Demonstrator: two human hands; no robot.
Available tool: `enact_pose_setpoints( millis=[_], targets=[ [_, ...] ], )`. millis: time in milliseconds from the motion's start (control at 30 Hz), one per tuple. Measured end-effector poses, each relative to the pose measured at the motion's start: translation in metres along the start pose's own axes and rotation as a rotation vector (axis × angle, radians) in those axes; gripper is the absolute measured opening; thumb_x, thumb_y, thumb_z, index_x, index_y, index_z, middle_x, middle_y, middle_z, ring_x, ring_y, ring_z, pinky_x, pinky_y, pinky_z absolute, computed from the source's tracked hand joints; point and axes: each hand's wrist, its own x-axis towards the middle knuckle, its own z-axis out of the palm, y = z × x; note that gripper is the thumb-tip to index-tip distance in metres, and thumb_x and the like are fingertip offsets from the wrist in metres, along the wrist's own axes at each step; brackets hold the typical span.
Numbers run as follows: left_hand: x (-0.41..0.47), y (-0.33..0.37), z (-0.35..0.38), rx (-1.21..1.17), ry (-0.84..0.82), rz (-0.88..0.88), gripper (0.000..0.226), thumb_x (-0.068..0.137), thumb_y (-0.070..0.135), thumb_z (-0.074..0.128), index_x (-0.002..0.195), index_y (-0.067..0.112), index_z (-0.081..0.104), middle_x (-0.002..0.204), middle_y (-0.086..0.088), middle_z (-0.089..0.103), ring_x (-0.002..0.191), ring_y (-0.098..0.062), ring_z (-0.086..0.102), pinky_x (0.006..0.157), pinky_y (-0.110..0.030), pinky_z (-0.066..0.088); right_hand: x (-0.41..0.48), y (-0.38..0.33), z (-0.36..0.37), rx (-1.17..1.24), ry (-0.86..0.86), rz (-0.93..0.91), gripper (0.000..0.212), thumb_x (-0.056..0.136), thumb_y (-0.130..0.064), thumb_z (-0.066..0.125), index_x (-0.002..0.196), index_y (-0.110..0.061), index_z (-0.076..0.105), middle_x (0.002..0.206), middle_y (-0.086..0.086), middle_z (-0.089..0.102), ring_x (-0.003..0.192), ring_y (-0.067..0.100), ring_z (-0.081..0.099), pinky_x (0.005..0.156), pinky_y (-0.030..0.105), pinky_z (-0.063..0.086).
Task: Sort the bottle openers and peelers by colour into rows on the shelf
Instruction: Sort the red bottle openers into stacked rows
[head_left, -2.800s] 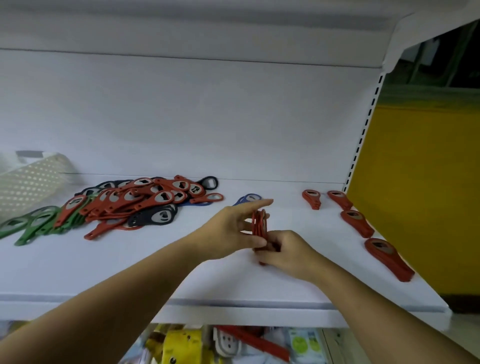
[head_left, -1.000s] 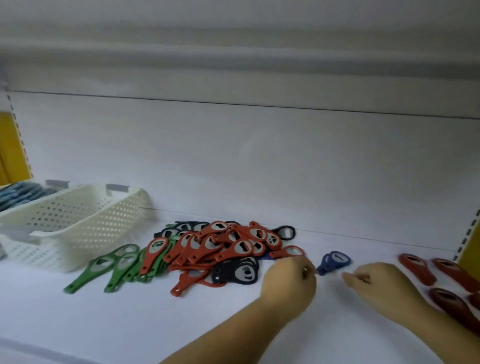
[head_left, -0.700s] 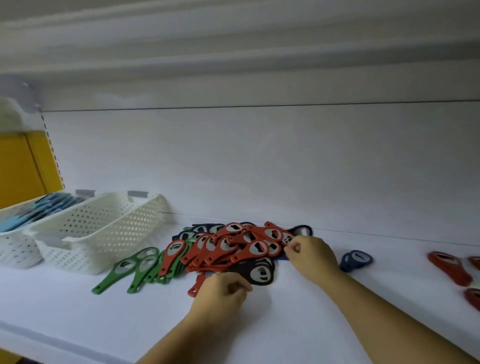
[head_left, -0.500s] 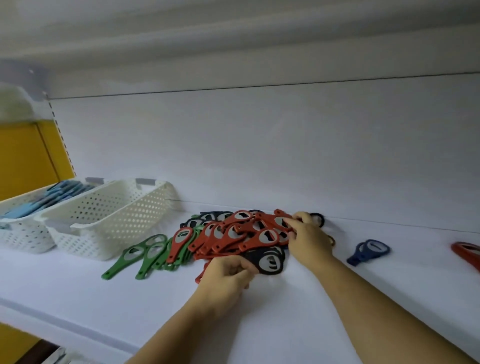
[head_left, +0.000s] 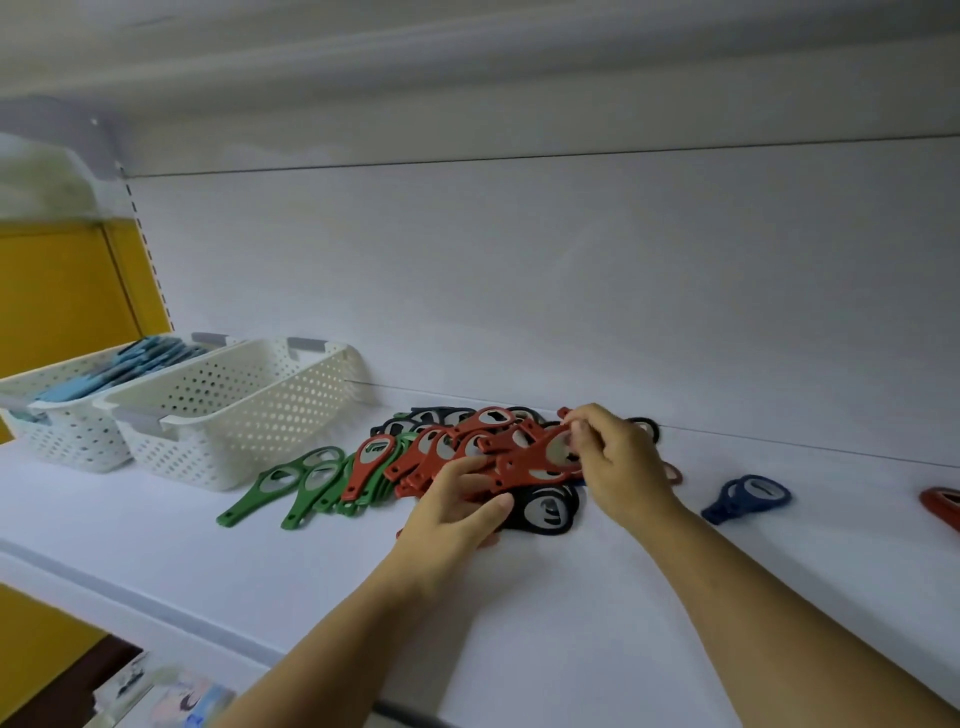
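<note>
A mixed pile of red bottle openers (head_left: 441, 452) lies on the white shelf (head_left: 311, 571), over several black ones (head_left: 545, 512) and beside green ones (head_left: 291, 480). My right hand (head_left: 618, 462) pinches the head of a red opener (head_left: 535, 460) lifted off the pile. My left hand (head_left: 452, 514) grips the handle end of red openers at the pile's front. A blue opener (head_left: 748, 493) lies alone to the right. One red opener (head_left: 943, 506) shows at the right edge.
Two white perforated baskets (head_left: 228, 415) stand at the back left; the farther one (head_left: 57, 415) holds light blue items (head_left: 130, 364). The shelf's front edge runs diagonally below my arms. Yellow panel at far left.
The view swung left from the red row to the pile. Both hands moved onto the pile; my right hand has lifted a red opener by its head and my left hand has closed on the handles.
</note>
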Motion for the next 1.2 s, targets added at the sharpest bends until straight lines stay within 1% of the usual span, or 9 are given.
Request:
enact_pose_setpoints(
  millis=[67,133,200,333,433,600,767,967,1200],
  targets=[
    [0.000,0.001,0.001,0.074,-0.049,0.005,0.037,0.087,0.028,0.067,0.122,0.024,0.056,0.109,0.000,0.064,0.092,-0.017,0.066,0.078,-0.027,0.056,-0.004,-0.014,0.004,-0.013,-0.095,-0.171,0.020,0.094,-0.019,0.049,0.094,-0.013,0.068,0.072,-0.009,0.063,0.067,0.014,0.061,0.059,0.028,0.048],
    [-0.003,0.003,0.000,0.160,-0.070,0.016,0.014,0.092,0.022,0.060,0.104,0.016,0.067,0.090,-0.003,0.070,0.078,-0.015,0.066,0.072,-0.025,0.055,-0.008,-0.025,0.011,-0.034,-0.167,-0.284,0.025,0.091,-0.022,0.046,0.094,-0.014,0.070,0.080,-0.006,0.068,0.072,0.013,0.063,0.062,0.021,0.049],
    [-0.005,0.004,-0.002,0.181,-0.046,0.024,0.019,0.095,0.019,0.056,0.082,0.012,0.069,0.075,-0.003,0.072,0.064,-0.012,0.061,0.061,-0.023,0.050,-0.010,-0.029,0.016,0.044,-0.165,-0.283,0.027,0.092,-0.022,0.045,0.097,-0.013,0.070,0.083,-0.009,0.067,0.075,0.007,0.062,0.065,0.010,0.045],
    [-0.006,0.006,-0.008,0.032,0.019,-0.016,0.032,0.098,0.014,0.047,0.072,0.007,0.064,0.068,-0.005,0.068,0.055,-0.012,0.053,0.053,-0.023,0.041,-0.007,-0.009,0.012,-0.026,-0.014,-0.055,0.018,0.094,-0.025,0.054,0.094,-0.013,0.069,0.075,-0.015,0.059,0.061,0.000,0.052,0.054,0.018,0.040],
    [-0.003,0.005,-0.012,-0.167,0.050,-0.076,0.029,0.098,0.008,0.039,0.076,0.004,0.057,0.071,-0.008,0.062,0.058,-0.015,0.049,0.056,-0.026,0.039,-0.005,0.013,0.008,-0.310,-0.143,0.202,0.022,0.092,-0.038,0.056,0.087,-0.018,0.062,0.081,-0.007,0.062,0.062,0.007,0.050,0.050,0.021,0.032],
    [-0.002,0.004,-0.014,-0.292,0.012,-0.087,0.026,0.100,0.004,0.038,0.098,0.006,0.064,0.081,-0.012,0.066,0.064,-0.018,0.060,0.059,-0.026,0.048,-0.009,0.016,0.018,-0.299,-0.220,0.406,0.023,0.088,-0.044,0.060,0.086,-0.021,0.063,0.079,-0.007,0.065,0.074,0.015,0.059,0.060,0.026,0.044],
    [0.001,0.002,-0.016,-0.367,0.017,-0.125,0.025,0.098,-0.003,0.039,0.110,0.001,0.060,0.097,-0.014,0.072,0.074,-0.021,0.069,0.062,-0.027,0.055,-0.005,0.012,0.020,-0.125,-0.168,0.446,0.018,0.088,-0.033,0.063,0.080,-0.018,0.067,0.074,-0.005,0.066,0.070,0.015,0.061,0.060,0.026,0.046],
    [0.003,0.003,-0.013,-0.466,0.076,-0.140,0.030,0.099,-0.006,0.033,0.110,0.007,0.059,0.106,-0.017,0.069,0.079,-0.023,0.071,0.072,-0.031,0.059,0.005,-0.001,0.008,0.564,0.100,0.653,0.007,0.090,-0.010,0.062,0.084,-0.007,0.066,0.065,0.004,0.065,0.056,0.012,0.061,0.062,0.026,0.055],
    [0.001,0.005,-0.015,-0.362,-0.013,-0.097,0.024,0.099,0.019,0.046,0.113,0.004,0.058,0.093,-0.011,0.070,0.074,-0.020,0.069,0.063,-0.029,0.055,0.001,-0.027,0.016,0.707,-0.153,0.502,0.009,0.088,-0.009,0.065,0.079,-0.007,0.067,0.060,0.001,0.067,0.057,0.010,0.064,0.053,0.017,0.051]
  ],
)
